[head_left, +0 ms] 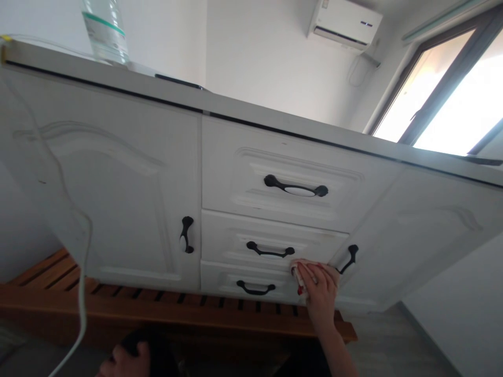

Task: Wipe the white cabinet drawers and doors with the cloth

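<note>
My right hand (320, 288) presses a light cloth (302, 268) with red marks against the drawer fronts, its fingers bent over the cloth. It is at the right side of the middle and bottom drawers, just below and right of the middle drawer's handle (270, 250). The white cabinet (118, 230) has three drawers in its centre and a door on each side, all closed, with dark handles. My left hand (126, 361) is low in the view by my dark-clothed knee, its fingers curled; whether it holds anything is hidden.
A clear bottle (106, 36) and a flat dark object (178, 80) are on the cabinet top. A white cable (82, 283) hangs down the left side. Below the drawers runs a slatted wooden bench (176, 309). A window (444, 89) is at right.
</note>
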The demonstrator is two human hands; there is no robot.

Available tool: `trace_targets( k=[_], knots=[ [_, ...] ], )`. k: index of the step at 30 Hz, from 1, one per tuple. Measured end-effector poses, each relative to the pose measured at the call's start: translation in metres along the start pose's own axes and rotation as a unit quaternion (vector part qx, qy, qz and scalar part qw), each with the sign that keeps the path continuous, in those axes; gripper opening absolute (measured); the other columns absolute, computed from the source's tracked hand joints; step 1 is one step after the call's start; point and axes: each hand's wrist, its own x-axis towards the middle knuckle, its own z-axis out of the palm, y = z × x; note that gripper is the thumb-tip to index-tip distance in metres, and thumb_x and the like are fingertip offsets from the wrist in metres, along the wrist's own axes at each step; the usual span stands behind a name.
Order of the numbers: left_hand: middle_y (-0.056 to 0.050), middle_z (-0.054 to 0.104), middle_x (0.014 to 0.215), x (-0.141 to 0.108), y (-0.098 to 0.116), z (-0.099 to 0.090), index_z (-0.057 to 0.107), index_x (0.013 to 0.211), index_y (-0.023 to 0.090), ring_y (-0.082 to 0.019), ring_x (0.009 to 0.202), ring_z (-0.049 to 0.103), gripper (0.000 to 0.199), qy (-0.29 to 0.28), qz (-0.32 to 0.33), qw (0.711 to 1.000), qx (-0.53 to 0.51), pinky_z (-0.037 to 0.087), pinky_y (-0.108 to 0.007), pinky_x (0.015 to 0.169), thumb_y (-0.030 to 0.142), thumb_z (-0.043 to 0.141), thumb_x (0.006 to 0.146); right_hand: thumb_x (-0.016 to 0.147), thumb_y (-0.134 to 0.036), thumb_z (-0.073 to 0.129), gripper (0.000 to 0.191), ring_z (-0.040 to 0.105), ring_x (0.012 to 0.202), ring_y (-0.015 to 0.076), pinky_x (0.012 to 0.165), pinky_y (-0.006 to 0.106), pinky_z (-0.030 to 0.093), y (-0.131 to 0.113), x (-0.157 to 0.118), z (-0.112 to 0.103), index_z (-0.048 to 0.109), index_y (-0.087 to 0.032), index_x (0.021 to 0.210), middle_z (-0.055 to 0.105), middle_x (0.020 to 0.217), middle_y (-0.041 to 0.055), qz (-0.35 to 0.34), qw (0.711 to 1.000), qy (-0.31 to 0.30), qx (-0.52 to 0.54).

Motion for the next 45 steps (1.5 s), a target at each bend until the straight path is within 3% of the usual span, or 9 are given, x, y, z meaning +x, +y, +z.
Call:
trace_targets(
  k=[8,14,20,24,29,32,36,40,45],
  knots=[
    [-0.015,0.062,0.125,-0.028,0.007,-0.03,0.053,0.127,0.019,-0.031,0.116,0.057,0.056,0.041,0.112,0.992,0.041,0.042,-0.042,0.079,0.051,0.018,0.095,0.082,-0.002,0.047,0.076,0.062,0.112,0.026,0.092,0.041,0.055,-0.068,-0.058,0.019,0.044,-0.033,0.151,0.06,0.131,0.0096,0.099,0.973,-0.07,0.199],
    [-0.015,0.06,0.13,-0.034,0.013,-0.044,0.051,0.132,0.017,-0.032,0.12,0.055,0.057,0.011,0.1,0.993,0.053,0.044,-0.044,0.081,0.049,0.018,0.098,0.078,0.005,0.043,0.068,0.062,0.116,0.0237,0.099,0.037,0.048,-0.134,-0.029,0.034,0.062,-0.029,0.134,0.067,0.128,0.0059,0.072,0.942,-0.247,0.215],
    [-0.014,0.061,0.128,-0.038,0.011,-0.047,0.049,0.135,0.016,-0.031,0.119,0.056,0.057,0.021,0.108,0.991,0.076,0.044,-0.042,0.078,0.048,0.018,0.099,0.082,0.004,0.042,0.065,0.061,0.118,0.0255,0.1,0.038,0.045,-0.136,-0.011,0.036,0.061,-0.028,0.136,0.067,0.128,0.0079,0.084,0.905,-0.384,0.164],
    [-0.013,0.061,0.126,-0.039,0.014,-0.044,0.051,0.131,0.017,-0.03,0.117,0.056,0.054,0.041,0.105,0.991,0.077,0.042,-0.04,0.076,0.047,0.02,0.099,0.08,0.007,0.044,0.067,0.06,0.116,0.0255,0.098,0.039,0.044,-0.145,-0.016,0.027,0.063,-0.03,0.133,0.067,0.127,0.006,0.094,0.918,-0.343,0.177],
    [-0.013,0.063,0.122,-0.041,0.018,-0.045,0.053,0.128,0.016,-0.029,0.115,0.057,0.05,0.056,0.101,0.99,0.077,0.041,-0.039,0.074,0.044,0.024,0.098,0.09,-0.009,0.061,0.05,0.053,0.122,0.0262,0.101,0.042,0.039,-0.198,0.012,0.018,0.063,-0.038,0.132,0.064,0.134,0.0022,0.008,0.96,-0.146,0.237],
    [-0.012,0.063,0.121,-0.042,0.019,-0.046,0.054,0.127,0.017,-0.028,0.115,0.057,0.051,0.066,0.101,0.99,0.077,0.04,-0.039,0.075,0.044,0.023,0.098,0.095,-0.023,0.065,0.039,0.053,0.12,0.0254,0.099,0.043,0.035,-0.235,0.045,0.035,0.063,-0.042,0.129,0.067,0.127,0.0004,-0.029,0.979,-0.037,0.2],
    [-0.012,0.064,0.117,-0.038,0.013,-0.036,0.056,0.119,0.018,-0.029,0.11,0.059,0.052,0.08,0.114,0.987,0.078,0.041,-0.039,0.072,0.048,0.019,0.098,0.101,-0.031,0.058,0.024,0.055,0.11,0.0199,0.086,0.037,0.037,-0.259,0.07,0.077,0.066,-0.038,0.122,0.071,0.117,-0.0031,-0.084,0.984,-0.036,0.153],
    [-0.013,0.065,0.114,-0.028,0.003,-0.026,0.057,0.117,0.02,-0.031,0.106,0.061,0.056,0.085,0.115,0.987,0.069,0.044,-0.041,0.072,0.055,0.019,0.096,0.1,-0.036,0.06,0.025,0.054,0.112,0.0188,0.086,0.036,0.036,-0.237,0.057,0.087,0.066,-0.042,0.123,0.071,0.115,-0.0053,-0.063,0.986,-0.051,0.145],
    [-0.016,0.062,0.123,-0.023,-0.005,-0.02,0.055,0.126,0.016,-0.034,0.114,0.059,0.056,0.081,0.155,0.983,0.053,0.049,-0.045,0.078,0.05,0.021,0.098,0.093,-0.023,0.068,0.029,0.05,0.118,0.0242,0.096,0.04,0.031,-0.148,0.023,0.049,0.072,-0.042,0.115,0.071,0.114,-0.0022,0.03,0.993,-0.045,0.107]
  ],
)
